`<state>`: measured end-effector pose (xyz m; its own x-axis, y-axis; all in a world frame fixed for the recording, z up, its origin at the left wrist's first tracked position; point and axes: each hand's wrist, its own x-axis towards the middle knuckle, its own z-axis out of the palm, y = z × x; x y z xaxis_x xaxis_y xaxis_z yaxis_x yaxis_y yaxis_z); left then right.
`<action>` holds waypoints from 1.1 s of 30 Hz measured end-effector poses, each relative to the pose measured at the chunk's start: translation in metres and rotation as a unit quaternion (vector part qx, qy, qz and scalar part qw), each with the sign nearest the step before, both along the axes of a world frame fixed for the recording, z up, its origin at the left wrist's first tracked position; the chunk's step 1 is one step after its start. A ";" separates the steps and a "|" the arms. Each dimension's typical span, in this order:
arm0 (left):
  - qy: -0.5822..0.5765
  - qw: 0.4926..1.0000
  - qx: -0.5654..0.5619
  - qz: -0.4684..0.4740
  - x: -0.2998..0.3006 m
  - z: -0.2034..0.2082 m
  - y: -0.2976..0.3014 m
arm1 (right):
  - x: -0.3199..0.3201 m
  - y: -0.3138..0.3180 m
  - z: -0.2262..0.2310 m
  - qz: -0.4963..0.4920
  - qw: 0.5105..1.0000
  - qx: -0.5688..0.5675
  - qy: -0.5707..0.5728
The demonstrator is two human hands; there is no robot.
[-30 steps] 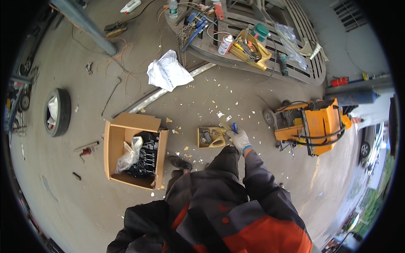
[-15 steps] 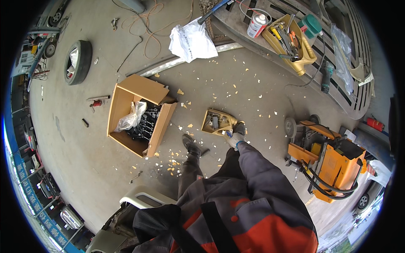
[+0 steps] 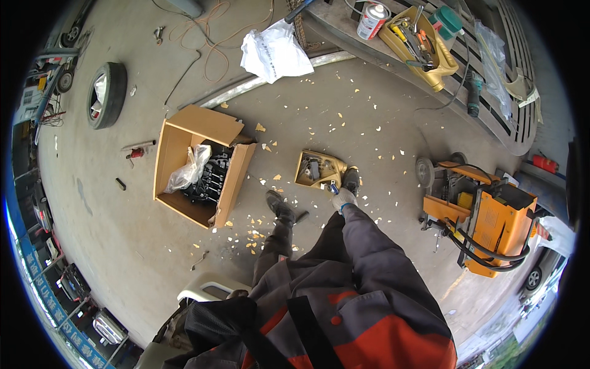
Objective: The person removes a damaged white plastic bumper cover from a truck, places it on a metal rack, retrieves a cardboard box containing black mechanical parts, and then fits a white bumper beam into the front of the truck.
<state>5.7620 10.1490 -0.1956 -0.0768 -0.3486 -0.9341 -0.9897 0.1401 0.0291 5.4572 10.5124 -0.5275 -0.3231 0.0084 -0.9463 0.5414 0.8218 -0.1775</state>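
My right hand [image 3: 344,199], in a pale work glove, is stretched down in front of me beside my right shoe. Its fingers are closed on a small blue and silver piece [image 3: 334,188], whose kind is too small to make out. Just beyond the fingers, a gold cut-open plastic container [image 3: 337,167] stands on the floor with several grey and dark metal parts in it. My left hand does not show; only dark cloth appears at the lower left.
Left of my feet stands an open cardboard box [image 3: 236,189] of black parts and clear plastic. An orange wheeled machine [image 3: 491,227] stands at right. A slatted metal bench [image 3: 485,126] carries a gold tool container [image 3: 437,79] and a can [image 3: 372,22]. A tire [image 3: 115,95] lies far left.
My right hand has shifted slightly back from the container, and the blue and silver piece shows more plainly. The whole view has turned a little.
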 end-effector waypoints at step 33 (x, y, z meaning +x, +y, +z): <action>-0.027 0.999 0.002 0.029 0.065 -0.007 0.009 | 0.010 -0.032 0.043 -0.012 0.987 0.038 0.154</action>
<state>5.8273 10.1581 -0.2029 -0.0054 -0.3469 -0.9379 -0.9963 0.0827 -0.0249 5.4675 10.4799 -0.4844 -0.5938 0.0869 -0.7999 0.4912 0.8265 -0.2749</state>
